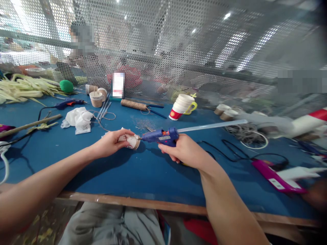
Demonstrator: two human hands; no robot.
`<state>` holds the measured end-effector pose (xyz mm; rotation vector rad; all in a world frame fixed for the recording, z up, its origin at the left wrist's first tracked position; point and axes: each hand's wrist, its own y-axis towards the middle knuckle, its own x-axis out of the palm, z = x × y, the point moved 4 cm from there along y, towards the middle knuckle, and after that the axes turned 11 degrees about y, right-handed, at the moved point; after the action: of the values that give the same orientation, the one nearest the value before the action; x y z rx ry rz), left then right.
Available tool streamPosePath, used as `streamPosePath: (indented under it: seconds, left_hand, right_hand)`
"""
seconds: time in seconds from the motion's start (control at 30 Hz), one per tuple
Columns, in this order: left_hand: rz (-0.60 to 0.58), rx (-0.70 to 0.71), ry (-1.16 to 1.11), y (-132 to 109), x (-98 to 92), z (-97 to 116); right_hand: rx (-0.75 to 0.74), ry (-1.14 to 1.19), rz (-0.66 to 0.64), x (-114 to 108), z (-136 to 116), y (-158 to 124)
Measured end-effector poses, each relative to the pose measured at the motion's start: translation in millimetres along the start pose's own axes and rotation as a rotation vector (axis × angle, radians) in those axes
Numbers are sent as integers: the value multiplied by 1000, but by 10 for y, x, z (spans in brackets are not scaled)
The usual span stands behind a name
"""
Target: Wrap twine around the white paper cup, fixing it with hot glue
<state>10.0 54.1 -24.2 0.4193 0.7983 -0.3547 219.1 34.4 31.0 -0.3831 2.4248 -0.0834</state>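
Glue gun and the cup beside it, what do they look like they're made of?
The glue gun looks like hard plastic: smooth, slightly glossy blue shell. Its stick is translucent, probably glue. The cup seems paper: matte white, printed.

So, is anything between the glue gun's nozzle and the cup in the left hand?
Nothing visible: the glue gun in the right hand has its nozzle right at the paper cup that the left hand holds.
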Motion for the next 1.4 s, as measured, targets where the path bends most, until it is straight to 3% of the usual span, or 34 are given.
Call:
streamPosePath:
  seconds: [0.6, 0.87, 1.13, 1.4]
  left_hand:
    - [-4, -11, 21, -1, -1, 6]
    - [-3, -16, -2, -5, 6, -8]
    - [0, 6, 108, -23, -8, 35]
    - [-8, -7, 66, -18, -10, 34]
  right_hand:
    - [-16, -64, 56, 22, -4, 36]
    - [-16, -24, -6, 22, -27, -33]
    - [-45, -55, 72, 22, -12, 45]
    - [-29, -21, 23, 7, -26, -26]
